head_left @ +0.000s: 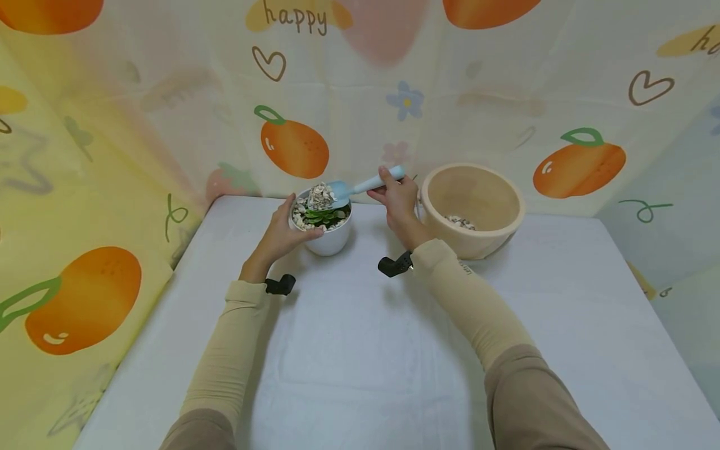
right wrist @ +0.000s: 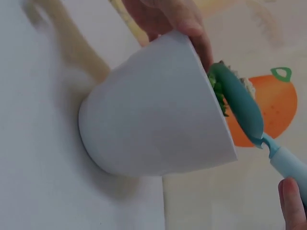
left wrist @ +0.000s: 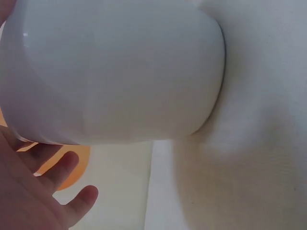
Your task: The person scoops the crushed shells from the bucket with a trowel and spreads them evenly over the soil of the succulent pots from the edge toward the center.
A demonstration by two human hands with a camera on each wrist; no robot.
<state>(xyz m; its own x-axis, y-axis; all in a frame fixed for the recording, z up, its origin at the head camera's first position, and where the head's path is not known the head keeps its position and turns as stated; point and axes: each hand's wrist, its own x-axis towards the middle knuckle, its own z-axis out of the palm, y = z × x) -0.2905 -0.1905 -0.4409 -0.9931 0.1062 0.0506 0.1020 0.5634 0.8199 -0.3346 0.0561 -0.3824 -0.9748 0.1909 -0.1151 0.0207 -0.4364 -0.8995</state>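
A white flowerpot [head_left: 329, 242] stands on the table with a green succulent [head_left: 322, 217] and pale pebbles [head_left: 300, 215] inside. Round its left side my left hand [head_left: 285, 230] holds the pot near the rim, thumb in front and fingers behind. My right hand [head_left: 400, 203] grips the handle of a light blue trowel [head_left: 339, 192]. Its blade, heaped with small stones [head_left: 322, 196], is over the pot's opening, above the plant. In the right wrist view the trowel's underside [right wrist: 242, 108] hangs close to the leaves [right wrist: 218, 93].
A larger cream pot [head_left: 472, 240] stands right of my right hand, with a few small stones [head_left: 460, 222] at its bottom. White cloth [head_left: 365, 350] covers the table. A curtain [head_left: 360, 87] printed with oranges rises behind the far edge.
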